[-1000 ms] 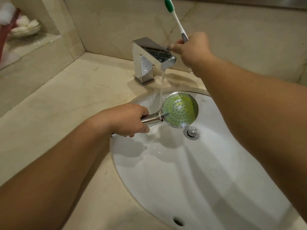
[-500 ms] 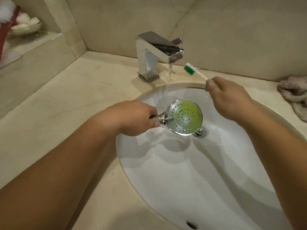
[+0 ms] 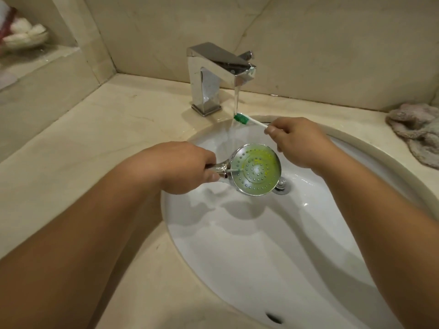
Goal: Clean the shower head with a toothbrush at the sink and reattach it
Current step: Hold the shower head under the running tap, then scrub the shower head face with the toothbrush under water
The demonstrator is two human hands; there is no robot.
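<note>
A chrome shower head point(image 3: 255, 169) with a round face stained yellow-green hangs over the white sink point(image 3: 308, 233), face up. My left hand point(image 3: 185, 167) grips its handle from the left. My right hand point(image 3: 299, 141) pinches the white handle of a toothbrush point(image 3: 249, 120). Its green bristle head sits in the stream of water running from the chrome faucet point(image 3: 218, 74), above and behind the shower head.
The sink is set in a beige marble counter point(image 3: 95, 143) with marble walls behind. A crumpled pinkish cloth point(image 3: 418, 131) lies on the counter at the right. The drain stopper point(image 3: 281, 186) sits just behind the shower head. A ledge with white items point(image 3: 26, 34) is at far left.
My right hand left the faucet lever, came down with the toothbrush, and now holds its bristles in the running water. The shower head stayed over the basin in my left hand.
</note>
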